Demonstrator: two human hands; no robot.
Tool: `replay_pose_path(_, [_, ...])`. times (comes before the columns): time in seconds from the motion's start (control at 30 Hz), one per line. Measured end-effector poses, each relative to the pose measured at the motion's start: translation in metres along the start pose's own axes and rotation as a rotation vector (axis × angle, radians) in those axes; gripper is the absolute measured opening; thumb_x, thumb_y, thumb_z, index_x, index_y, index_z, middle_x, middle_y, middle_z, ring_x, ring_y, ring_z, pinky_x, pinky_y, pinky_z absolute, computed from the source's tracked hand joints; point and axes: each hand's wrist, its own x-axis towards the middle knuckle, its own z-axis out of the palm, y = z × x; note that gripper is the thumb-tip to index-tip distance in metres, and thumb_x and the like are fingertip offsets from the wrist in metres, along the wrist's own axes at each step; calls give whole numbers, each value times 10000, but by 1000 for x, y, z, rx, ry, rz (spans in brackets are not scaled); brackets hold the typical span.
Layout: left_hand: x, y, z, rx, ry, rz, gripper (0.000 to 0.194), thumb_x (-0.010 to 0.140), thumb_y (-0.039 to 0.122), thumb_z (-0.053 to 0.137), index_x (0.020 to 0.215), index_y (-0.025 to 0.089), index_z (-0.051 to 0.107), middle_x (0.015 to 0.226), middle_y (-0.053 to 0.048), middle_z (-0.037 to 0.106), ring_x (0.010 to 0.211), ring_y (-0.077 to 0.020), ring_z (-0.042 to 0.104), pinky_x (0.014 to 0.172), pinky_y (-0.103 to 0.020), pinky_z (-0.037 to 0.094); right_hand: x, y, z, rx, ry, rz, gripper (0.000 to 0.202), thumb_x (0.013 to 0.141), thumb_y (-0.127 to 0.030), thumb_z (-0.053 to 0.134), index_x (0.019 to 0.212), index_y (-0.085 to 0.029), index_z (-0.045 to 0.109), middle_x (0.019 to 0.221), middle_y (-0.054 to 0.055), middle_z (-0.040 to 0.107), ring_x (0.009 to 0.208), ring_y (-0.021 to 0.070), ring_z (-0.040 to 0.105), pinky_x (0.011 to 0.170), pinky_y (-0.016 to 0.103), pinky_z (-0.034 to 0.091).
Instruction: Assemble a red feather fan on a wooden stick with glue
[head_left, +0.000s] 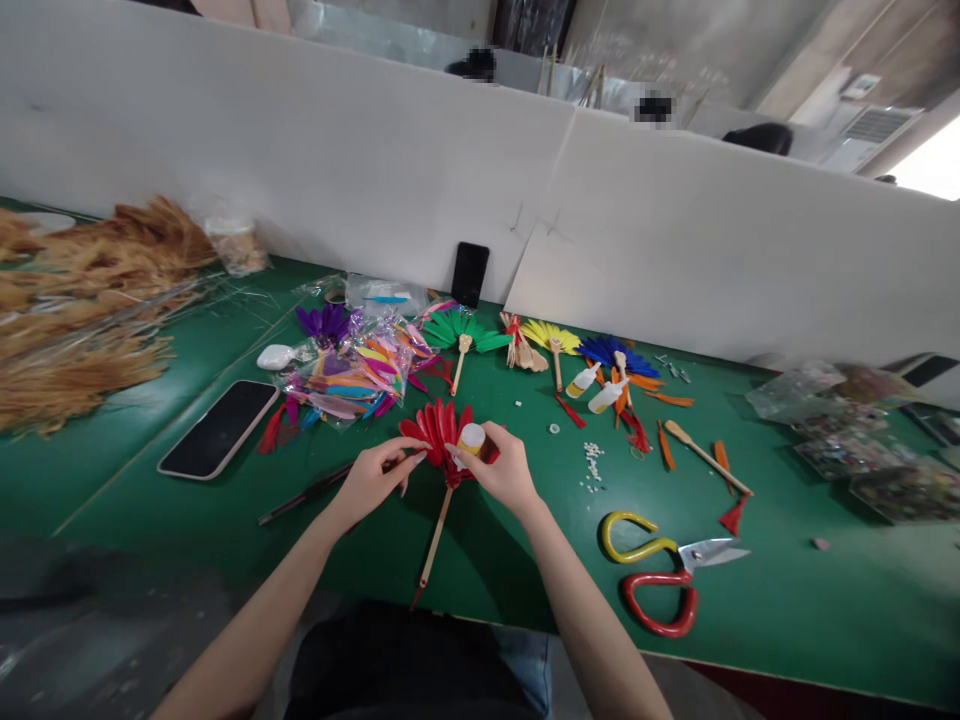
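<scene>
A red feather fan (436, 428) with a wooden handle (436, 538) lies on the green table in front of me. My right hand (504, 466) is closed around a small glue bottle (472, 438) with a yellow label, tilted over the middle of the fan. At the fan's left edge is my left hand (379, 478), its thumb and index finger pinched close to the red feathers; what they hold, if anything, is too small to make out. Dark tweezers (304, 495) lie beside my left hand.
Scissors (660, 565) lie front right, near white beads (592, 465). Green (463, 333), yellow (551, 338) and blue fans (619, 355) line the back. A phone (220, 430) and bagged feathers (360, 370) are at left; a white partition (375, 150) stands behind.
</scene>
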Motion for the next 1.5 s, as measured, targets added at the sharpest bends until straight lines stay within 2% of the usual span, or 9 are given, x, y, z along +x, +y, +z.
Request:
replay_pose_path(0.43, [1, -6, 1, -9, 6, 6, 284, 833, 372, 514, 1004, 164, 604, 520, 54, 504, 453, -103, 511, 488, -211, 417, 3, -7, 7, 61, -46, -25, 344, 725, -427, 643, 619, -202, 405, 571, -60, 367, 505, 92, 347, 466, 224, 273])
replay_pose_path(0.57, [2, 0, -2, 5, -16, 7, 316, 841, 383, 503, 1060, 172, 592, 519, 57, 497, 457, -104, 514, 502, -212, 423, 4, -10, 4, 63, -57, -9, 328, 733, -434, 628, 632, -199, 424, 573, -55, 388, 503, 93, 353, 466, 223, 281])
replay_pose_path(0.7, [8, 19, -3, 3, -109, 18, 389, 838, 384, 510, 1170, 187, 553, 523, 64, 475, 470, -108, 516, 518, -213, 430, 2, -12, 0, 31, -70, -11, 306, 740, -437, 619, 653, -196, 453, 577, -46, 423, 503, 96, 364, 468, 224, 289])
replay_pose_path(0.87, [19, 35, 3, 22, -265, 22, 404, 821, 366, 527, 1188, 199, 547, 653, 18, 618, 493, -120, 552, 513, -215, 431, 0, -12, -4, -3, -80, -22, 265, 772, -419, 587, 689, -196, 469, 603, -31, 452, 526, 111, 395, 475, 229, 290])
replay_pose_path(1.0, [25, 44, 8, 86, -298, 62, 300, 827, 314, 510, 1094, 198, 585, 762, -15, 668, 502, -131, 571, 508, -219, 421, -2, -9, -5, -21, -83, -34, 257, 776, -405, 577, 681, -201, 452, 617, -23, 444, 556, 123, 408, 483, 230, 291])
replay_pose_path(1.17, [29, 57, 8, 290, -284, 151, 118, 813, 261, 509, 837, 186, 598, 665, -3, 630, 562, -153, 585, 519, -212, 385, -2, -8, -4, 1, -62, -34, 277, 782, -395, 579, 663, -202, 420, 617, -33, 415, 559, 117, 389, 498, 230, 290])
replay_pose_path(1.5, [34, 50, 5, 346, -279, 216, 159, 801, 248, 494, 658, 182, 514, 543, 19, 548, 507, -134, 531, 492, -208, 334, -2, -6, 2, 56, -52, 9, 301, 762, -354, 612, 614, -196, 405, 559, -64, 357, 499, 86, 319, 464, 220, 244])
